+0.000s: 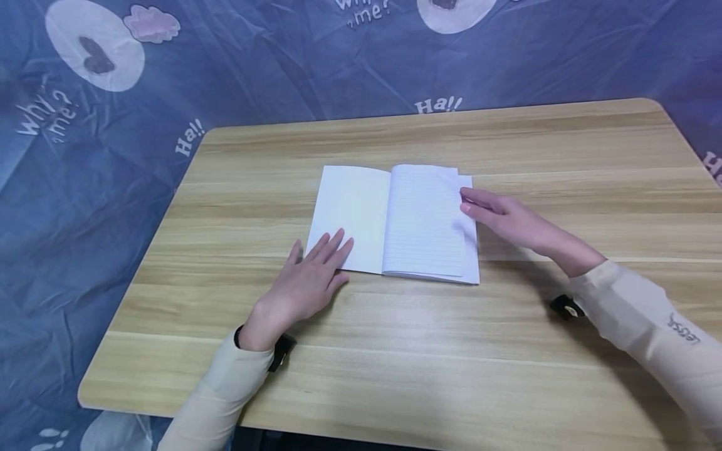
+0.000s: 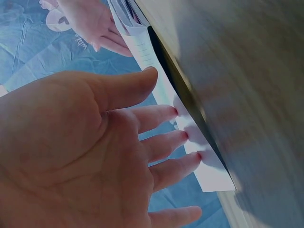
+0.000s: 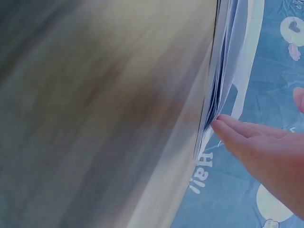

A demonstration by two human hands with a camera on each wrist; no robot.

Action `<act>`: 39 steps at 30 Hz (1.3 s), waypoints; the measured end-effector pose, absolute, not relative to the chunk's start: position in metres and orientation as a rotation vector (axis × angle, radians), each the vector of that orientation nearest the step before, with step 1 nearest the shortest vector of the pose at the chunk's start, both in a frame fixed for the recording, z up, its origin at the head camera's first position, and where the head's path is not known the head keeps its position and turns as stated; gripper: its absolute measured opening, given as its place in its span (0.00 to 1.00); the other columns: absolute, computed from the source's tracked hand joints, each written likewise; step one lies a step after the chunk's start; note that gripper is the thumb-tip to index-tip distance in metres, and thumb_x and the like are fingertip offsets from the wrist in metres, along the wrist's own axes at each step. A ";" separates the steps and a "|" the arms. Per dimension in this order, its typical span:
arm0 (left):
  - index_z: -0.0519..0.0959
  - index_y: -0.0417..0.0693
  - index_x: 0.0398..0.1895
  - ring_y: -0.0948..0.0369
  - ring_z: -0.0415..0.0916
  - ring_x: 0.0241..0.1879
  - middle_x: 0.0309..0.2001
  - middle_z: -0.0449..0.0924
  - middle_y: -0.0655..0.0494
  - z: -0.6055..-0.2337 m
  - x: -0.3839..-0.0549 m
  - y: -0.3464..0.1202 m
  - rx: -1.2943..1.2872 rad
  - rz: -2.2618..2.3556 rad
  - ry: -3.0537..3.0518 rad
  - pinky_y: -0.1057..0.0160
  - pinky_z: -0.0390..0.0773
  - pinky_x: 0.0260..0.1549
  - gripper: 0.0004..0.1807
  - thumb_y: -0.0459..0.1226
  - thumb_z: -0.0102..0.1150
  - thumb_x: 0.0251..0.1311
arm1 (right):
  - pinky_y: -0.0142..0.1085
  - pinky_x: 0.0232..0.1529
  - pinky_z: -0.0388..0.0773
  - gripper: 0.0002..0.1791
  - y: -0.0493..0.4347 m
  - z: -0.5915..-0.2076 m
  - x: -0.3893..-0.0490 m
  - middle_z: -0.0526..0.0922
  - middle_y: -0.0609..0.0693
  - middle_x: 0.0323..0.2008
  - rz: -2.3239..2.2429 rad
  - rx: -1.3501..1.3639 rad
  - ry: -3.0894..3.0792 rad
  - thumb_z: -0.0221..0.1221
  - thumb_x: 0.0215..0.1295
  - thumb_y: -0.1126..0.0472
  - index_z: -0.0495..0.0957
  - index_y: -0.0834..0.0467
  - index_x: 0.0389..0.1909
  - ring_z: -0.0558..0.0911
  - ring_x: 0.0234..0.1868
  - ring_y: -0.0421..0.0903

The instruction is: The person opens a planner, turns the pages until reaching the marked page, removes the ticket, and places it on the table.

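An open notebook (image 1: 425,225) lies on the wooden table, a plain page on its left and a lined page on its right. The lined leaf sits slightly askew over the sheets beneath. My left hand (image 1: 307,282) rests its spread, straight fingertips on the lower left of the plain page (image 1: 352,200); the left wrist view shows its thumb held apart. At the notebook's right edge, my right hand (image 1: 510,219) touches the page edges with nearly straight fingers (image 3: 232,135). In the right wrist view its thumb stands away from them.
The light wooden table (image 1: 395,351) spreads around the notebook on all sides. Behind it and to the left hangs a blue printed cloth (image 1: 271,62). A dark band with a small device (image 1: 282,352) sits at the left wrist.
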State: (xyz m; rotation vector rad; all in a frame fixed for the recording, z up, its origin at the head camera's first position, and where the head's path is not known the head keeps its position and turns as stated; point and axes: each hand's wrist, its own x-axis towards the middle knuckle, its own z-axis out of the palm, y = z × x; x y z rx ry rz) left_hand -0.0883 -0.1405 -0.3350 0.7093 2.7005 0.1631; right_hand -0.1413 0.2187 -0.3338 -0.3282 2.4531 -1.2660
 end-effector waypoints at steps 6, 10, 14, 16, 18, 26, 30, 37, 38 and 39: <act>0.47 0.55 0.79 0.54 0.37 0.76 0.79 0.38 0.56 -0.336 -0.089 -0.141 0.702 0.168 2.691 0.36 0.36 0.69 0.33 0.48 0.40 0.77 | 0.52 0.70 0.54 0.36 0.215 -0.330 -0.140 0.59 0.59 0.73 -1.368 -0.356 2.425 0.48 0.76 0.47 0.55 0.64 0.75 0.59 0.73 0.55; 0.47 0.54 0.79 0.54 0.37 0.76 0.79 0.38 0.56 -0.336 -0.089 -0.142 0.706 0.176 2.691 0.37 0.36 0.69 0.33 0.48 0.40 0.77 | 0.49 0.71 0.54 0.34 0.207 -0.323 -0.137 0.59 0.54 0.74 -1.443 -0.390 2.434 0.49 0.76 0.48 0.56 0.60 0.75 0.59 0.73 0.51; 0.47 0.54 0.79 0.53 0.37 0.76 0.79 0.38 0.56 -0.336 -0.088 -0.143 0.708 0.181 2.692 0.37 0.35 0.69 0.33 0.48 0.41 0.76 | 0.39 0.71 0.54 0.33 0.196 -0.317 -0.136 0.58 0.50 0.74 -1.506 -0.446 2.458 0.48 0.77 0.48 0.55 0.56 0.76 0.57 0.74 0.47; 0.47 0.55 0.79 0.53 0.36 0.76 0.79 0.38 0.56 -0.336 -0.088 -0.144 0.706 0.183 2.694 0.38 0.35 0.70 0.33 0.48 0.41 0.76 | 0.32 0.70 0.56 0.32 0.190 -0.315 -0.136 0.57 0.50 0.75 -1.550 -0.498 2.451 0.48 0.77 0.50 0.53 0.55 0.77 0.57 0.74 0.46; 0.47 0.55 0.79 0.53 0.36 0.76 0.79 0.38 0.57 -0.336 -0.088 -0.145 0.708 0.188 2.697 0.37 0.35 0.70 0.33 0.48 0.41 0.76 | 0.28 0.68 0.58 0.32 0.183 -0.314 -0.136 0.57 0.52 0.75 -1.590 -0.570 2.440 0.47 0.78 0.53 0.51 0.55 0.77 0.57 0.74 0.47; 0.47 0.56 0.79 0.54 0.35 0.77 0.79 0.37 0.58 -0.336 -0.089 -0.149 0.691 0.220 2.728 0.37 0.35 0.70 0.33 0.48 0.41 0.76 | 0.40 0.70 0.57 0.32 0.155 -0.312 -0.139 0.58 0.54 0.74 -1.624 -0.755 2.355 0.46 0.79 0.55 0.48 0.54 0.78 0.58 0.74 0.45; 0.45 0.57 0.79 0.54 0.33 0.77 0.79 0.35 0.59 -0.336 -0.091 -0.153 0.657 0.210 2.747 0.38 0.34 0.70 0.33 0.49 0.40 0.76 | 0.41 0.70 0.58 0.32 0.143 -0.314 -0.139 0.58 0.53 0.74 -1.563 -0.789 2.364 0.46 0.78 0.55 0.50 0.56 0.77 0.59 0.73 0.44; 0.46 0.56 0.80 0.51 0.34 0.77 0.79 0.36 0.58 -0.332 -0.096 -0.162 0.620 0.192 2.811 0.36 0.37 0.69 0.33 0.47 0.40 0.77 | 0.44 0.71 0.57 0.31 0.131 -0.323 -0.137 0.59 0.51 0.74 -1.405 -0.882 2.379 0.47 0.78 0.53 0.53 0.56 0.77 0.60 0.73 0.45; 0.46 0.56 0.80 0.51 0.35 0.77 0.79 0.37 0.58 -0.331 -0.097 -0.163 0.612 0.197 2.832 0.36 0.38 0.69 0.32 0.45 0.40 0.77 | 0.44 0.71 0.56 0.31 0.130 -0.324 -0.136 0.58 0.50 0.74 -1.378 -0.892 2.379 0.47 0.78 0.53 0.53 0.56 0.77 0.59 0.73 0.44; 0.47 0.55 0.79 0.50 0.37 0.76 0.79 0.38 0.58 -0.329 -0.097 -0.164 0.601 0.203 2.855 0.36 0.39 0.69 0.32 0.44 0.39 0.77 | 0.43 0.72 0.55 0.31 0.129 -0.325 -0.135 0.58 0.50 0.74 -1.354 -0.903 2.374 0.47 0.78 0.53 0.53 0.56 0.77 0.59 0.73 0.44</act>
